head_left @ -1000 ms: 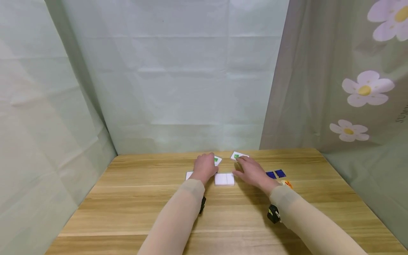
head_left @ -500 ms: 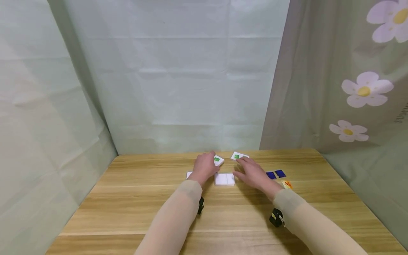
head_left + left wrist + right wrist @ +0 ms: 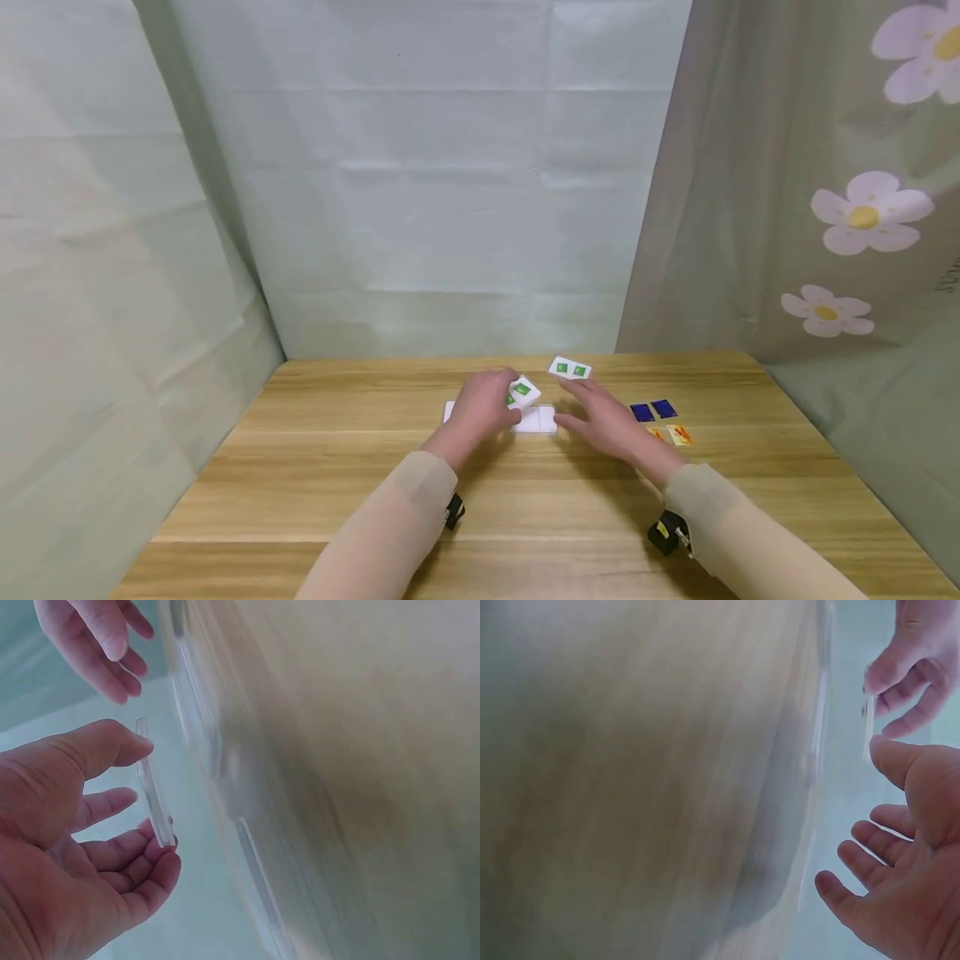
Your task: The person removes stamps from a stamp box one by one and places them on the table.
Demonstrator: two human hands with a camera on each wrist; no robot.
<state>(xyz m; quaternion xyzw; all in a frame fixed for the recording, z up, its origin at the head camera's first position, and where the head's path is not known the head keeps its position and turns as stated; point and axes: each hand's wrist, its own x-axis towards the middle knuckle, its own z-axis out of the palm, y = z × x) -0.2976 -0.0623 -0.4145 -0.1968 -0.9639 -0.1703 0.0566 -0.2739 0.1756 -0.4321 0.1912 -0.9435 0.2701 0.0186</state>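
Observation:
My left hand (image 3: 480, 406) pinches a thin, flat white case (image 3: 527, 388) with green squares on it, tilted above the table. Its clear edge (image 3: 155, 799) shows between thumb and fingers in the left wrist view. Below and partly behind it lies a plain white case (image 3: 540, 420) split by a middle line. My right hand (image 3: 600, 418) hovers just right of that, fingers loosely spread and holding nothing; the right wrist view shows its thumb (image 3: 894, 759) close to the held case. Another white case (image 3: 570, 367) with two green squares lies beyond the right hand.
A further white case (image 3: 448, 410) is mostly hidden behind the left hand. To the right lie two dark blue squares (image 3: 663, 408) and two orange-and-yellow squares (image 3: 680, 435). The wooden table (image 3: 315, 467) ends at pale curtains (image 3: 435, 250) behind and on both sides.
The left hand has raised the green-squared case off the table and brought it nearer and slightly right. The right hand has drawn back a little, uncovering the far case's second green square.

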